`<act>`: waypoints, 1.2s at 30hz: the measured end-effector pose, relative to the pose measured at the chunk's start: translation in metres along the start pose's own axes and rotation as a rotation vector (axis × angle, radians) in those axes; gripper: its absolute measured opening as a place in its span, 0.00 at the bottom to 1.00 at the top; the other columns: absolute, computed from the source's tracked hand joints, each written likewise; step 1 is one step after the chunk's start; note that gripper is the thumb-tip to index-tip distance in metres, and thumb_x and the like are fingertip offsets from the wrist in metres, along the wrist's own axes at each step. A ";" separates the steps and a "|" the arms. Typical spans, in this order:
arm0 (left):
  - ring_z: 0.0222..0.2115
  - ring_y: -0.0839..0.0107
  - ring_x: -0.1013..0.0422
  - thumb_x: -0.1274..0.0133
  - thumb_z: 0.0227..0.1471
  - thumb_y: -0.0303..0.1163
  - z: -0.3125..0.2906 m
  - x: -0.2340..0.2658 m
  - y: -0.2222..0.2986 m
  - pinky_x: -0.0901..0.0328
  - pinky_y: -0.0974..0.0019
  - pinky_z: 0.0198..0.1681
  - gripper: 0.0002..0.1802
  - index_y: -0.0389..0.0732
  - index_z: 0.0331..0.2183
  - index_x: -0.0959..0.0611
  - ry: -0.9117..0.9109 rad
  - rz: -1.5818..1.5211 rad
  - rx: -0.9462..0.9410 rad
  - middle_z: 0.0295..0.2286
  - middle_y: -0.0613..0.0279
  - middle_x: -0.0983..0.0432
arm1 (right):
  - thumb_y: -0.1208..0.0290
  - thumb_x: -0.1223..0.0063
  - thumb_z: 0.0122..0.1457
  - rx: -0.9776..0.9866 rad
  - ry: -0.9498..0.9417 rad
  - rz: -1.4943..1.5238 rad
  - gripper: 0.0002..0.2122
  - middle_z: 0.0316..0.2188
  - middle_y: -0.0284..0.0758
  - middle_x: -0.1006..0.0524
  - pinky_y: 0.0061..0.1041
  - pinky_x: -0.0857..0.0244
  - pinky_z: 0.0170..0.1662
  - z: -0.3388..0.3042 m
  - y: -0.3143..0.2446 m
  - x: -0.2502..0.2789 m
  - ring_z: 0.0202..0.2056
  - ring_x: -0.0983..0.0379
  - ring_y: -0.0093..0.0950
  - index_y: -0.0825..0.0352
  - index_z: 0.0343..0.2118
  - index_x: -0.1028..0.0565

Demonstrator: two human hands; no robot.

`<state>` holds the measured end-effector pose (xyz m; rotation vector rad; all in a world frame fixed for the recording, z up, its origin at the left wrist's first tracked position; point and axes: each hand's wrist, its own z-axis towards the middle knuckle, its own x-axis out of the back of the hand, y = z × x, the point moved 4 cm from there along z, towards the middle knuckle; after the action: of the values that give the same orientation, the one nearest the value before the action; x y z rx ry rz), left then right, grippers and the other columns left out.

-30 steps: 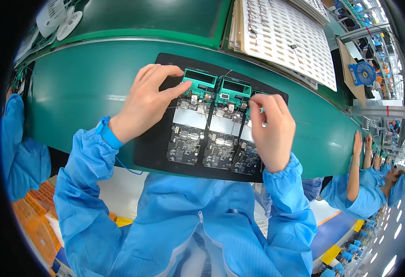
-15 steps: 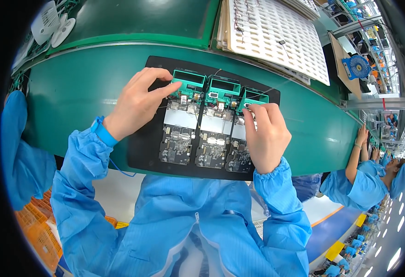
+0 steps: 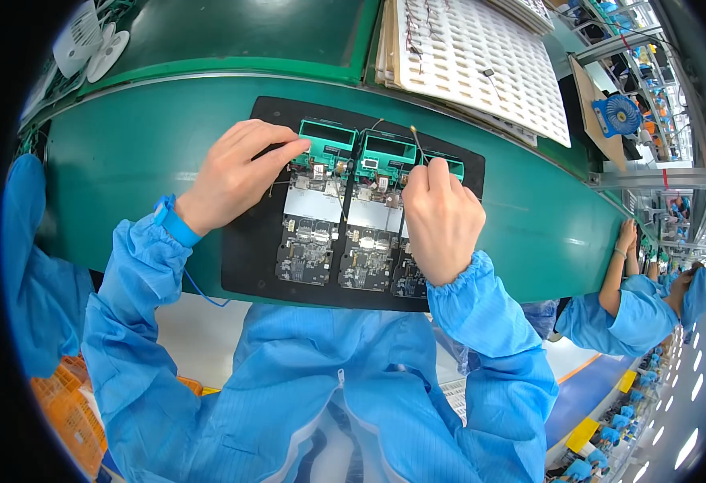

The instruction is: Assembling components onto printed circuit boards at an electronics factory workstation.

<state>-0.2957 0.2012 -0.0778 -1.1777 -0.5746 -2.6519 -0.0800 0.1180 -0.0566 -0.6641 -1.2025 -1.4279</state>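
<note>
Three circuit boards lie side by side on a black mat. Each has a green plastic frame at its far end and a pale metal plate midway. My left hand has thumb and forefinger closed on the left edge of the left board's green frame. Over the right board, my right hand pinches a thin cable, whose yellowish tip sticks up past the fingers. That hand hides much of the right board. The middle board stands between my hands, untouched.
A white slotted tray with small wired parts rests on a stack beyond the green table. A blue fan stands far right. Co-workers in blue sit on both sides. Orange crates are at lower left.
My right hand has moved left and turned, its fingers closing round the thin cable, whose tip now stands up. My left hand stays at the left frame, its finger and thumb closer together.
</note>
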 end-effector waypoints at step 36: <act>0.31 0.61 0.29 0.42 0.40 0.17 0.007 0.029 0.003 0.34 0.63 0.35 0.10 0.38 0.28 0.22 0.193 -0.169 0.215 0.29 0.60 0.27 | 0.78 0.43 0.45 0.087 0.056 0.337 0.07 0.24 0.35 0.34 0.28 0.33 0.23 0.046 -0.048 0.001 0.26 0.26 0.30 0.65 0.22 0.31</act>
<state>-0.3093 0.2012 -0.0513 -0.8365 -0.9319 -2.7137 -0.1355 0.1543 -0.0554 -0.7232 -1.0458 -1.1002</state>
